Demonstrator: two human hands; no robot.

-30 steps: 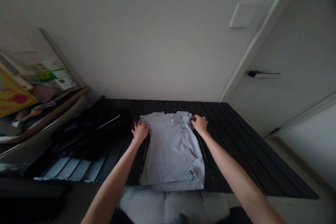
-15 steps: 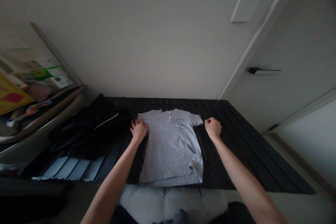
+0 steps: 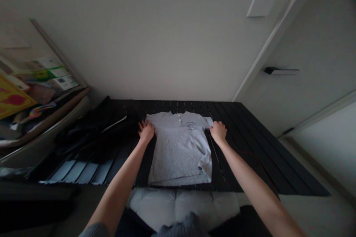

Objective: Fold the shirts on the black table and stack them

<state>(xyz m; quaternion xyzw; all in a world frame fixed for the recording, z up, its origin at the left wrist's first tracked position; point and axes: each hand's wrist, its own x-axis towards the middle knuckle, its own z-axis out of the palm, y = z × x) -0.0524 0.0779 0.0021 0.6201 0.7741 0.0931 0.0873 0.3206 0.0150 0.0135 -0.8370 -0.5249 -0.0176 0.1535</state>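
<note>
A small grey polo shirt (image 3: 179, 148) lies flat, front up, on a dark slatted table (image 3: 250, 148), collar towards the wall. My left hand (image 3: 146, 132) rests on the shirt's left shoulder edge with its fingers stretched out. My right hand (image 3: 218, 132) is at the tip of the right sleeve, fingers curled onto the cloth. The shirt's lower right corner is turned up a little.
A heap of black cloth (image 3: 97, 133) lies on the table's left part. Further left stands a tilted shelf with boxes and coloured papers (image 3: 33, 92). A white cushion (image 3: 178, 205) sits below the table's near edge. A door with a dark handle (image 3: 280, 70) is at the right.
My right hand left the shirt's collar area, swung out to the right as a fist, then came back to the right sleeve, which now lies spread out. The left hand stayed put.
</note>
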